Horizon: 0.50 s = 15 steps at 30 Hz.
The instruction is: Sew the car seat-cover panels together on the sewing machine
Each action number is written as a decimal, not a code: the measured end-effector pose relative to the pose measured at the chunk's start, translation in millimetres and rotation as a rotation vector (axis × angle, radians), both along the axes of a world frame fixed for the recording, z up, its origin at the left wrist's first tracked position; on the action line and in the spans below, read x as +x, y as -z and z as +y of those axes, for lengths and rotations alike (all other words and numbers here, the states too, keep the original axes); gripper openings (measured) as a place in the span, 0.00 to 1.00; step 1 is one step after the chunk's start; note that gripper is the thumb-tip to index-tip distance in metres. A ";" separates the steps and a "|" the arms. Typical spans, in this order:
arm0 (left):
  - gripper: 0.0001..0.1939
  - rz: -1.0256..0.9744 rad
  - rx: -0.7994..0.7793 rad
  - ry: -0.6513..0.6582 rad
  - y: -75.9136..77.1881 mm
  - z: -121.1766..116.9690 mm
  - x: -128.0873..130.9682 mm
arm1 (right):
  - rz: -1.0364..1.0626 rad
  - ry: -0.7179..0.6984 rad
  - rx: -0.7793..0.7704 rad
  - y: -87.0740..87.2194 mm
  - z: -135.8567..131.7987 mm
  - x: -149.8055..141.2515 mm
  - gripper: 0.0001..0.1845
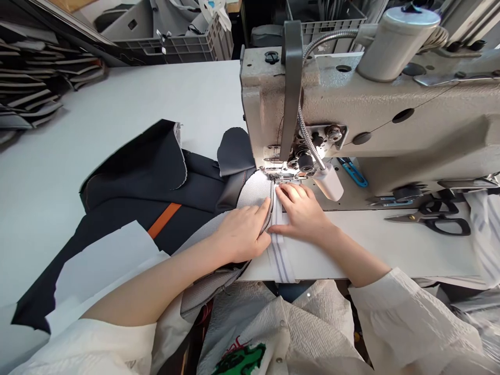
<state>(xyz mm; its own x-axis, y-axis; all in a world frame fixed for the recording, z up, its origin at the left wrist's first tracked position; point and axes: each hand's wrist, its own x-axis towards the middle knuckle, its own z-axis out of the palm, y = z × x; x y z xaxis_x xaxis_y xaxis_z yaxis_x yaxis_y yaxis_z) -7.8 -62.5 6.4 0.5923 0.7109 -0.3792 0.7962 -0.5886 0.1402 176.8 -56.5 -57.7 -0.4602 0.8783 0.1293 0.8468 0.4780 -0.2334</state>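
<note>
Dark fabric cover piece (128, 208), with a grey mesh lining and an orange stripe, lies folded across the table, its curved edge under the sewing machine's presser foot (287, 177). My left hand (242, 233) is on the grey edge, index finger stretched along it and the other fingers curled on the cloth. Against that edge runs a white strip with thin blue-grey stripes (282, 260), hanging toward the table's front. My right hand (302, 212) lies on the strip just in front of the foot, fingers stretched out and thumb apart. The needle's tip is hard to make out.
The sewing machine (269, 94) fills the upper right, with a lamp (328, 182) near the needle. Blue thread snips (353, 173) and black-handled scissors (433, 219) lie to the right. Stacked pieces (35, 78) sit far left; grey crates (175, 47) stand behind the table.
</note>
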 end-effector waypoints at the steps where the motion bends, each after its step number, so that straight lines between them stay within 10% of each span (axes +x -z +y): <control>1: 0.33 -0.012 -0.008 -0.007 -1.2 0.3 -1.9 | 0.000 -0.003 -0.005 -0.3 0.3 1.0 0.52; 11: 0.32 0.057 -0.010 0.020 -1.8 1.2 5.6 | 0.065 -0.007 0.015 0.2 1.3 2.2 0.51; 15: 0.32 0.113 0.030 0.038 3.0 0.4 12.1 | 0.186 -0.015 0.091 2.4 5.3 17.3 0.19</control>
